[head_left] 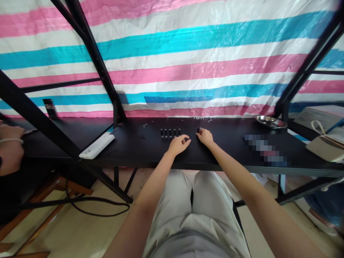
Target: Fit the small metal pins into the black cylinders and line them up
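My right hand (pixel 205 137) pinches a small black cylinder (pixel 198 130) with its fingertips, just above the black tabletop (pixel 134 150). To its left, my left hand (pixel 178 144) rests on the table with fingers curved and the thumb apart; I see nothing held in it, though dark on dark hides detail there. Beside the left fingers stands a row of several small black cylinders with silvery ends (pixel 170 133). Farther back, near the table's rear edge, several tiny white pieces (pixel 199 118) lie in a line.
A white elongated device (pixel 97 146) lies on the left, next to a black metal frame post (pixel 92 53). At the back right sits a shiny metal dish (pixel 271 122). A beige pouch (pixel 326 147) is at the far right. Another person's hand (pixel 10 132) shows at the left edge.
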`<action>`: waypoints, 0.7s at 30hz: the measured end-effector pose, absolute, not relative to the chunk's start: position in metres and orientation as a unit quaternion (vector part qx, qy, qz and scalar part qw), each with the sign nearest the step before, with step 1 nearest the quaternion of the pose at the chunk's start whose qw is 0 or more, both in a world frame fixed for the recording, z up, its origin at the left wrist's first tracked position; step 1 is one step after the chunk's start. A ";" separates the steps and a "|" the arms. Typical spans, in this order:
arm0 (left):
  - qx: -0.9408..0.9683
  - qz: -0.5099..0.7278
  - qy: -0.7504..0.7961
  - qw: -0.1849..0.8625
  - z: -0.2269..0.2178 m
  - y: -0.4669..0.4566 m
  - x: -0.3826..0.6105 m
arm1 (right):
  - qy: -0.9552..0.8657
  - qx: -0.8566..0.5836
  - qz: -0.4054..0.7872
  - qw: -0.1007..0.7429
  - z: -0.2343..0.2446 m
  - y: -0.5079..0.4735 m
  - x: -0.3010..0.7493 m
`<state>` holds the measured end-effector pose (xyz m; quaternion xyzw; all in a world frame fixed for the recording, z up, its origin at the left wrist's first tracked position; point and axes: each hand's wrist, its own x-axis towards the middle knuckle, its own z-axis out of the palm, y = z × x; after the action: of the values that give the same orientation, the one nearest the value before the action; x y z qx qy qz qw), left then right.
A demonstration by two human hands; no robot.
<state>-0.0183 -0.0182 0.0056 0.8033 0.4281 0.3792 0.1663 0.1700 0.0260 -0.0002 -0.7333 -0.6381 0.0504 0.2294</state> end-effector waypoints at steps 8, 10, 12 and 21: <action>0.837 0.323 0.428 0.111 0.007 -0.021 -0.016 | -0.763 -0.607 0.014 0.223 -0.001 -0.015 0.154; 0.843 0.324 0.418 0.099 0.006 -0.021 -0.015 | -0.783 -0.582 -0.003 0.220 -0.001 -0.019 0.153; 0.844 0.335 0.409 0.090 0.005 -0.021 -0.013 | -0.792 -0.569 -0.012 0.220 -0.001 -0.022 0.152; 0.819 0.350 0.446 0.088 0.005 -0.021 -0.012 | -0.809 -0.541 0.003 0.231 0.001 -0.024 0.153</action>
<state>-0.0118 -0.0205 0.0050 0.8192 0.4458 0.3497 0.0883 0.1529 -0.0239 0.0005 -0.5408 -0.8089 0.0028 0.2305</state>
